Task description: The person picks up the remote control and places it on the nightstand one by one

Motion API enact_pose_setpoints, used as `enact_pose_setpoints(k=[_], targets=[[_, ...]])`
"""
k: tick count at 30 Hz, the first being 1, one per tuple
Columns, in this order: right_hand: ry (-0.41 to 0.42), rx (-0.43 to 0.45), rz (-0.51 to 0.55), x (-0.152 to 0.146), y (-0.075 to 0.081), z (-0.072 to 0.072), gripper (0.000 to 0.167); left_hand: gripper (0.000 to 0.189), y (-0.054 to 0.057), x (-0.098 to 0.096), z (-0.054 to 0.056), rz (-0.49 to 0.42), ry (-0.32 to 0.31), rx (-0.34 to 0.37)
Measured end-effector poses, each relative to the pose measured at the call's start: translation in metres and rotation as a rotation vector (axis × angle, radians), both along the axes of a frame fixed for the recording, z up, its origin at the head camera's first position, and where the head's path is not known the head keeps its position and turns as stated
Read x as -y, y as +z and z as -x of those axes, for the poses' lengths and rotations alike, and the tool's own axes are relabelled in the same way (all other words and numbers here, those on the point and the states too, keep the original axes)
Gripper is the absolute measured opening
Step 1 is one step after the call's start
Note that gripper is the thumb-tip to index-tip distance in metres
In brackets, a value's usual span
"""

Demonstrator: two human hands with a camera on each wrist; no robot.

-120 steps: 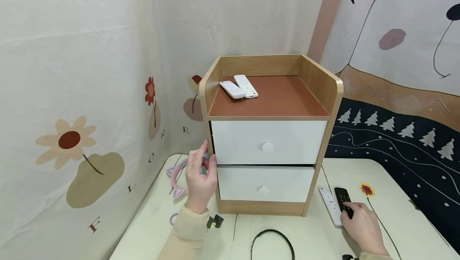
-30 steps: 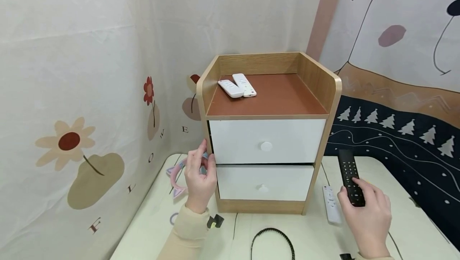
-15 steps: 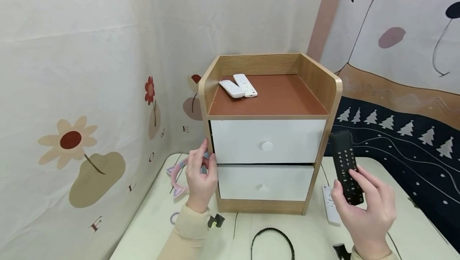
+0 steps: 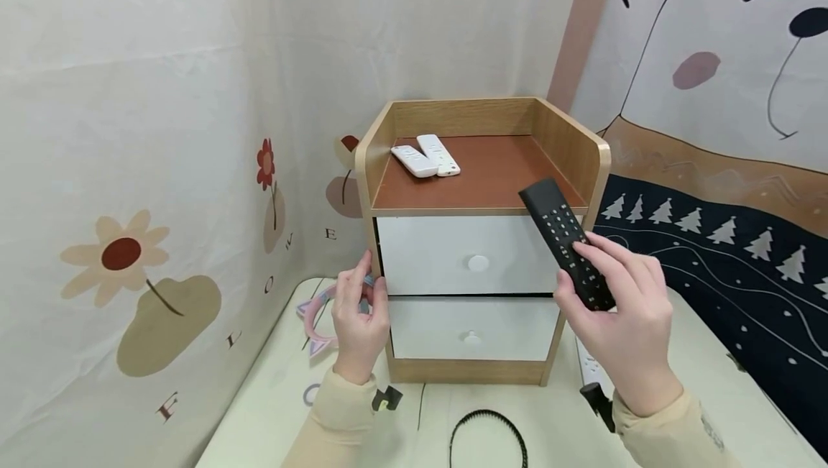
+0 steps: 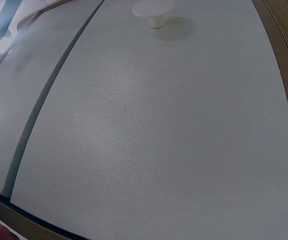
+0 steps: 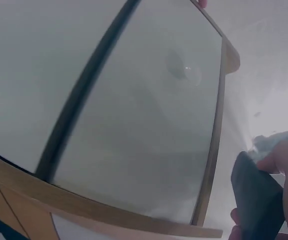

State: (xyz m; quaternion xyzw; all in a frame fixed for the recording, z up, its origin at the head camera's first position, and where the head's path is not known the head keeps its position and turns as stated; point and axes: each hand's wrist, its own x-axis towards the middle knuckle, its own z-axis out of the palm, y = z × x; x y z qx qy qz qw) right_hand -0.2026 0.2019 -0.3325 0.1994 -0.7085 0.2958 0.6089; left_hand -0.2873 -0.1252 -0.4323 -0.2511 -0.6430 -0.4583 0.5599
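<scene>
And the right hand [image 4: 624,310] grips a long black plastic remote [image 4: 558,223], its end tilted up-left of the fingers! Left hand [image 4: 361,317], fingers extended, stands against the wood-framed, white-drawered cabinet [image 4: 427,259]; two white remotes [image 4: 440,157] lie above it.

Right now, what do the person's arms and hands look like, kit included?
Left hand and right hand: human, no gloves. Forearms: long, pale beige fabric sleeves, left and right. The right one has a faint grey marking, too small to read. Small black hardware pieces, left and right, jut out beside the cuffs. No cables visible.
</scene>
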Motion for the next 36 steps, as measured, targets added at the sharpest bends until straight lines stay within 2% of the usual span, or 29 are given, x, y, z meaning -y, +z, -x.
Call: enact_pose_setpoints(k=[7, 20, 28, 36], targets=[[-0.045, 0.062, -0.120, 0.002, 0.018, 0.009, 0.041, 0.056, 0.001, 0.000, -0.001, -0.001, 0.003, 0.004], [-0.075, 0.176, -0.152, 0.010, 0.038, 0.017, 0.034, 0.054, 0.003, 0.000, -0.002, -0.007, 0.012, -0.004], [-0.061, 0.160, -0.199, 0.019, 0.050, 0.022, 0.031, 0.054, 0.003, -0.001, -0.003, -0.009, 0.013, -0.002], [-0.100, 0.171, -0.239, 0.029, 0.059, 0.026, 0.031, 0.054, 0.003, 0.000, -0.002, -0.005, 0.016, -0.003]])
